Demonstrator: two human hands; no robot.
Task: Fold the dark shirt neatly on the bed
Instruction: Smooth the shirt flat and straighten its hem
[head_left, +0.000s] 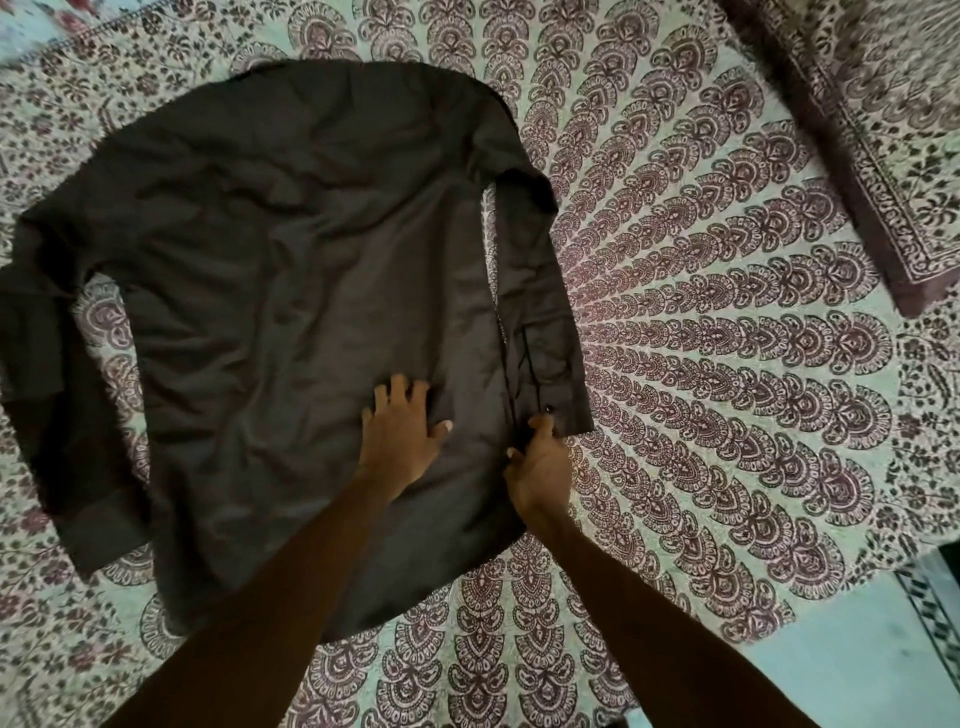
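While the dark shirt (291, 291) lies spread flat on the bed (727, 364), your left hand (402, 436) presses open-palmed on its body and your right hand (537, 460) pinches the sleeve cuff (558, 400) beside it; first sleeve fold likely, next carry cuff across the body

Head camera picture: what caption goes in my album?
Left hand flat on dark shirt, right hand pinching its cuff.

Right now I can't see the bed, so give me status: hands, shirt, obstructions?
Left hand flat on dark shirt, fingers spread. Right hand pinching right sleeve cuff. Shirt spread, unfolded. Pillow off to the side, clear.
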